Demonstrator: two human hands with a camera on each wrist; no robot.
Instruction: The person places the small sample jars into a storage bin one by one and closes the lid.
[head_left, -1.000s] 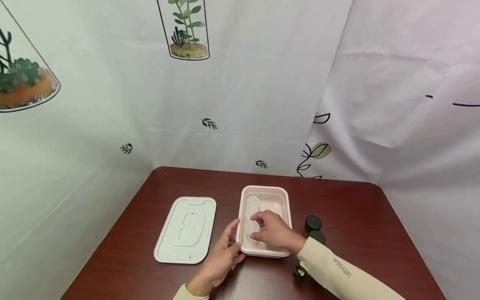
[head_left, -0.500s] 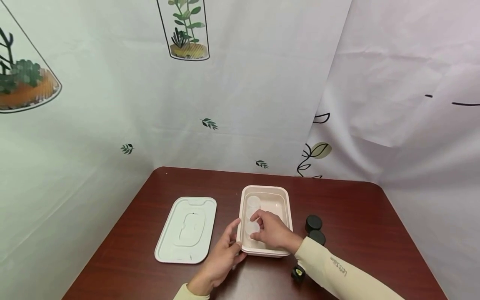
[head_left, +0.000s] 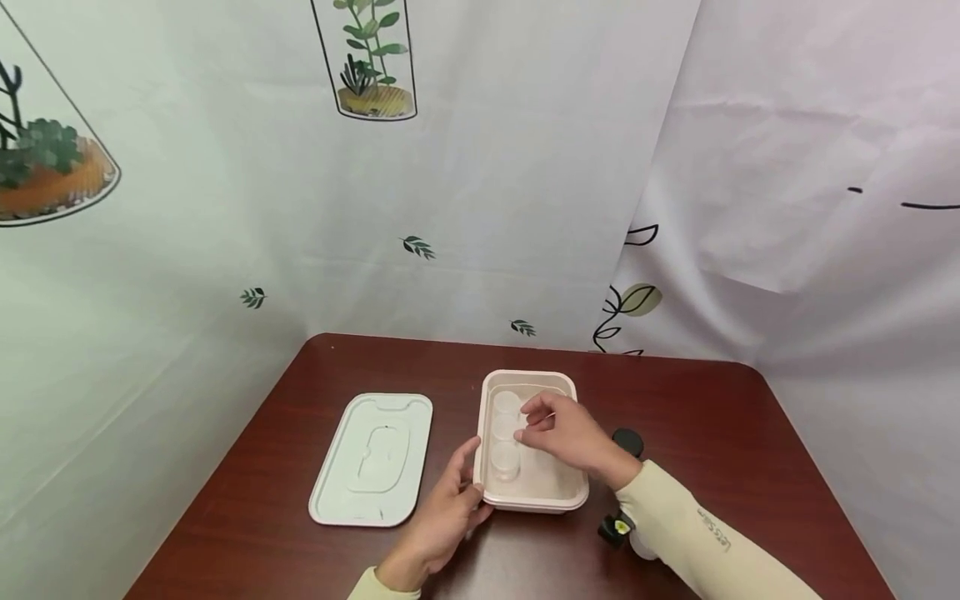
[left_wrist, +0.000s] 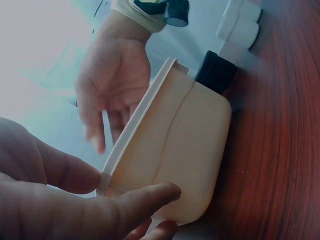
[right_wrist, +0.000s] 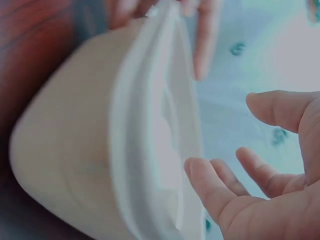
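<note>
The beige plastic container (head_left: 492, 502), with a second rim showing beneath its own, stands on the table at centre. My left hand (head_left: 444, 515) holds its near left corner; in the left wrist view one fingertip meets the rim and another finger lies along the outer wall (left_wrist: 200, 125). Inside, three clear round cups (head_left: 506, 460) line up along the left side. My right hand (head_left: 566, 433) is over the container's right half. In the right wrist view its thumb (right_wrist: 275, 107) and fingers are spread apart, with nothing between them.
A white rectangular lid (head_left: 341, 492) lies to the left. A black round cap (head_left: 627, 440) is right of the container, partly behind the right wrist. White round pieces (left_wrist: 240, 25) show on the table in the left wrist view. Patterned cloth (head_left: 465, 167) hangs behind.
My right hand has let go of the nearest clear cup and moved up and right, uncovering that cup. The left hand and container have stayed put.
</note>
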